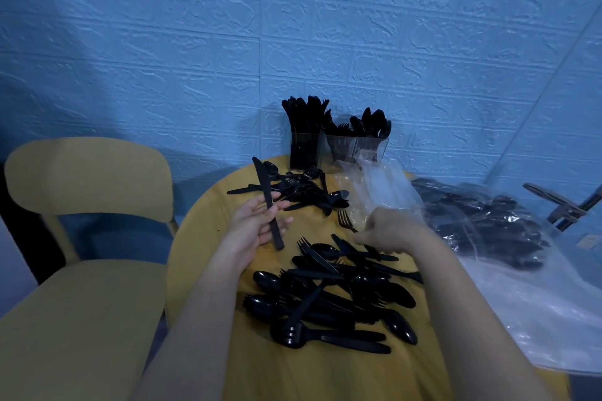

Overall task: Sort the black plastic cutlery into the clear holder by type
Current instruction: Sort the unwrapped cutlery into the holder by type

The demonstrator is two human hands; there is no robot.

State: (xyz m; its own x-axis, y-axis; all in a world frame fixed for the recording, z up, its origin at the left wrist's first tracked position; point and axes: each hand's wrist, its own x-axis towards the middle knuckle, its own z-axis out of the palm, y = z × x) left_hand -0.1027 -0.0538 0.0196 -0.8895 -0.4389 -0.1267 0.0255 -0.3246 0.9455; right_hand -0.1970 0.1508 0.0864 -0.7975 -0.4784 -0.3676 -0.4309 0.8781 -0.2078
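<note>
Left hand (257,225) loosely cradling slim glossy knife (267,202); right hand (387,231) curled over jumbled cutlery pile (332,296), grip unclear.

Blue wall (293,26) with embossed brick-like relief across the whole upper half, from nine through twelve to three o'clock. Dim, bluish light; soft shadow on the wall at ten o'clock. Yellow wooden chair (84,238) at eight o'clock, curved backrest, broad seat, just beside a round yellow table (208,238) at six o'clock. Thin pale line slanting up the wall at two o'clock.
</note>
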